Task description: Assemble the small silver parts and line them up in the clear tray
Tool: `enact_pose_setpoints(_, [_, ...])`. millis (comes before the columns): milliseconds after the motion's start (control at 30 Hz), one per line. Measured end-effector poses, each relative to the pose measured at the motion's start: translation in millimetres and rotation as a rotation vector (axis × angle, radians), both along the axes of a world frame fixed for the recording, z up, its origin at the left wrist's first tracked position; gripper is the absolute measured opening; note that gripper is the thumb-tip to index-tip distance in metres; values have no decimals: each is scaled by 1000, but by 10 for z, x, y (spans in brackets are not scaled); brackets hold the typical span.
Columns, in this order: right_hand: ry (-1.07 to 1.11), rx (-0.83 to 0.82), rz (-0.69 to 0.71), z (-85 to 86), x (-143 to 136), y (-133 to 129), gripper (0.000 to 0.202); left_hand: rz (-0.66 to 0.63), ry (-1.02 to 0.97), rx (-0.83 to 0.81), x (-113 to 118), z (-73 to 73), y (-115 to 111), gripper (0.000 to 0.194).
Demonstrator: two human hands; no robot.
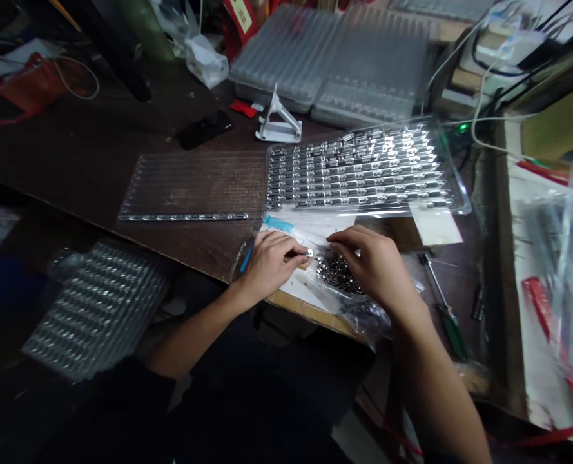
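Observation:
My left hand (275,258) pinches a small metal connector (309,253) between thumb and fingers, over white paper at the table's front edge. To its right, my right hand (370,261) is held with thumb and index finger close together; anything between them is too small to make out. Under and beside the right hand lies a pile of small metal parts (337,274) on a plastic bag. Behind both hands a clear tray (463,205) holds rows of metal connectors. The clear tray at left (189,180) has one row of connectors along its front edge.
Stacked clear trays (286,55) stand at the back, near a white stand (280,125) and a black phone (205,130). A green-handled screwdriver (453,332) lies right of my right hand. More filled trays (93,309) are stacked below the table at left. Cables run at right.

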State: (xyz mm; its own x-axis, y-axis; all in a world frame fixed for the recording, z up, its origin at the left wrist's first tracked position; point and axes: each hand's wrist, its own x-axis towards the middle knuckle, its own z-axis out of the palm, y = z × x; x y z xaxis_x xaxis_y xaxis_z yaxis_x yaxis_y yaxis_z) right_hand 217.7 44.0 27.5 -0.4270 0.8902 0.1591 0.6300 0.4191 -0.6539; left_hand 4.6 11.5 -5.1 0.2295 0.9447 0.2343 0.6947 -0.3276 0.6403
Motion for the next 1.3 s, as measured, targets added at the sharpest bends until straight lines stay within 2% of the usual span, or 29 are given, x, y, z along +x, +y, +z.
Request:
enact_pose_setpoints(100, [0,37,-6,-46,-19,6,23,-9,-2,-26,17,11,-22,9])
enact_pose_setpoints(200, [0,65,-13,-88,-97,-3,23,12,-101,37,-25,37,-42,8])
enact_pose_setpoints(333, [69,2,111,-106,-293,-50,20,131,-218,144,-293,90,19,3])
enact_pose_setpoints(467, [123,-57,279,-113,-444,-97,26,212,-98,167,-675,105,217,7])
enact_pose_setpoints(633, [-41,22,303,-147,-452,-121,24,182,60,188,-946,79,349,9])
enact_pose_setpoints(867, [109,-1,296,-156,-426,-103,24,147,199,179,-950,61,378,8])
enact_pose_setpoints(1100, [-124,129,378,-78,-446,-166,23,153,284,162,-945,75,437,9])
enact_pose_setpoints(1300, [-118,70,333,27,-439,-178,15,156,323,163,-945,180,383,10])
